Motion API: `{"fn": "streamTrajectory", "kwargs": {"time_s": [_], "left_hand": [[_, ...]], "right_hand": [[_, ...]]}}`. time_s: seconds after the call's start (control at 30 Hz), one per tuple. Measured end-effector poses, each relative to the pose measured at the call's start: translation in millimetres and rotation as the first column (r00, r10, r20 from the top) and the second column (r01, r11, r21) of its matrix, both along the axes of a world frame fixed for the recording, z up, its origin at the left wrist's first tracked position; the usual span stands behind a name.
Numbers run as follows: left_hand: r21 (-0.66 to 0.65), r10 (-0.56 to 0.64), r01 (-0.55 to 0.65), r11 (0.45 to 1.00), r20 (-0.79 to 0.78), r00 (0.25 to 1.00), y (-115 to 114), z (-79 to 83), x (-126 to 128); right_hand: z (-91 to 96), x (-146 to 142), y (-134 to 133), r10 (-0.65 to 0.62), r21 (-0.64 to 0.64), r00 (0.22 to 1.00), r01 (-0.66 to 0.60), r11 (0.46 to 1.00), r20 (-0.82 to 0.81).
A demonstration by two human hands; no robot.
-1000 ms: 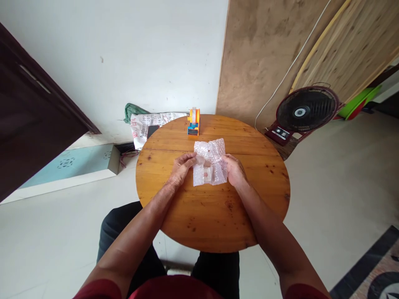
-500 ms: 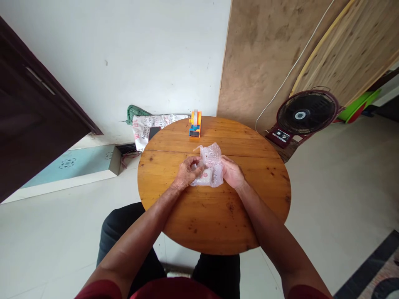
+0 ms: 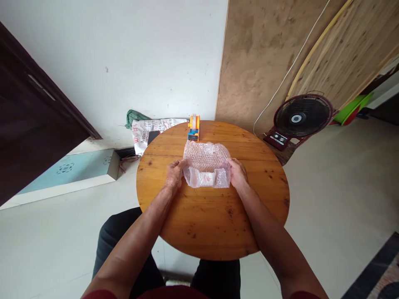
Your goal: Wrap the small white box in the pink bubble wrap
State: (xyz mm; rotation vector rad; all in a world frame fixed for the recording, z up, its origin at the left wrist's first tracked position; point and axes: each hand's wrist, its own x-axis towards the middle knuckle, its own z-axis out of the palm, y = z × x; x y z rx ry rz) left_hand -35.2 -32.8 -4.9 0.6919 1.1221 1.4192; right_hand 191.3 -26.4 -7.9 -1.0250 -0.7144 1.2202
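A sheet of clear bubble wrap (image 3: 206,158) lies spread on the round wooden table (image 3: 212,216). Its near edge is folded over a small white object with red print (image 3: 206,179). My left hand (image 3: 174,174) grips the wrap's left edge, fingers curled on it. At the right edge, my right hand (image 3: 238,174) holds the wrap the same way. Both hands rest on the tabletop, one on each side of the wrapped object.
An orange and blue tape dispenser (image 3: 193,127) stands at the table's far edge. A dark floor fan (image 3: 299,119) sits to the right by wooden boards. A printed sack (image 3: 149,128) and a green bundle lie on the floor behind the table. A dark door is at the left.
The bubble wrap was bunched up between my hands; now it is pulled out wide and flat. My hands have moved apart to its left and right edges.
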Motion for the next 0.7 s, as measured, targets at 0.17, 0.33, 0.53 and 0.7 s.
{"fn": "streamTrajectory", "kwargs": {"time_s": [0.17, 0.33, 0.53, 0.7], "left_hand": [[-0.026, -0.010, 0.011, 1.000, 0.012, 1.000, -1.4, 2.2, -1.4], [-0.025, -0.001, 0.001, 1.000, 0.009, 1.000, -1.6, 3.6, -2.1], [0.060, 0.114, -0.112, 0.992, -0.046, 0.992, 6.0, -2.6, -7.0], [0.353, 0.229, -0.099, 0.930, -0.348, 0.909, -2.8, 1.0, -9.4]], "right_hand": [[0.0, 1.2, 1.3, -0.051, -0.025, 0.999, 0.051, 0.998, -0.008], [1.0, 4.2, 2.4, -0.082, -0.015, 0.996, 0.083, 0.996, 0.047], [2.1, 9.6, 6.6, -0.180, -0.002, 0.980, 0.181, 0.984, 0.087], [19.7, 12.0, -2.6, -0.357, 0.180, 0.907, 0.321, 0.930, 0.223]]}}
